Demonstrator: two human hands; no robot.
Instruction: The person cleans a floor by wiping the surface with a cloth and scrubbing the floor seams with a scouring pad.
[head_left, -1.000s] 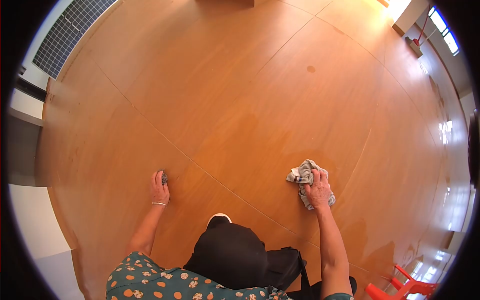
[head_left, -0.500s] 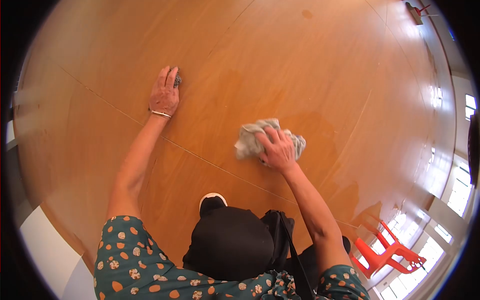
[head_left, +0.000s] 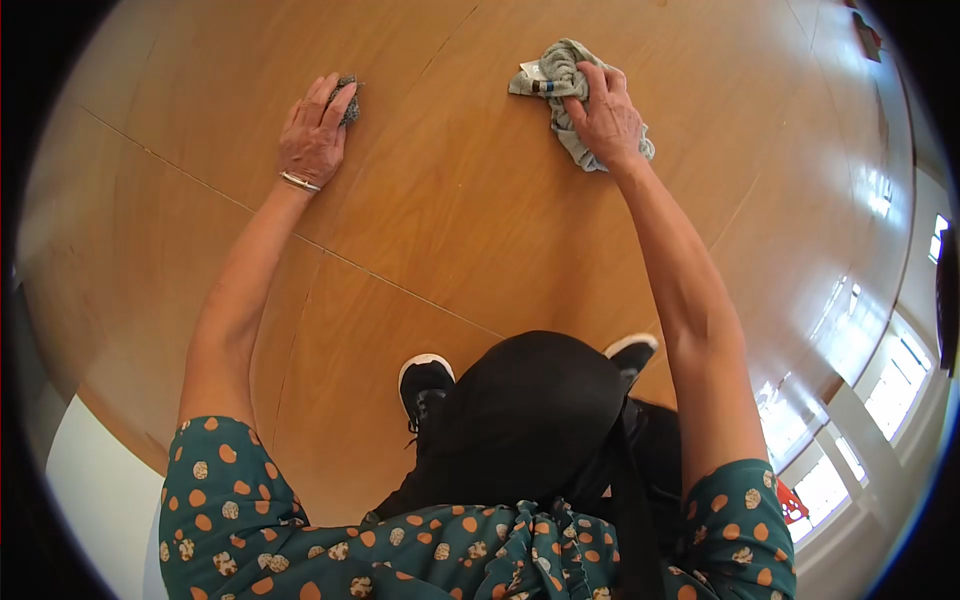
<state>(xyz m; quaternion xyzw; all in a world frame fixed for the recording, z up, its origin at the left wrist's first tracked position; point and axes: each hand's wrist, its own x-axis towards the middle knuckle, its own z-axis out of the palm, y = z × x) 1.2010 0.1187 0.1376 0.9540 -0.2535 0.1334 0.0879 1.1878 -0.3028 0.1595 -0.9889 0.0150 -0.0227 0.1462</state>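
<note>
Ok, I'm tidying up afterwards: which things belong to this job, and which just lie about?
For the job, apparently:
grey cloth, under the right hand
dark scouring pad, in the left hand
wooden floor

Lying about, it seems:
red chair, mostly hidden
reddish object, top right, unclear

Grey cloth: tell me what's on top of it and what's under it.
The right hand is on top of the grey cloth. Brown floor shows around it; whatever the cloth covers underneath can't be seen.
</note>
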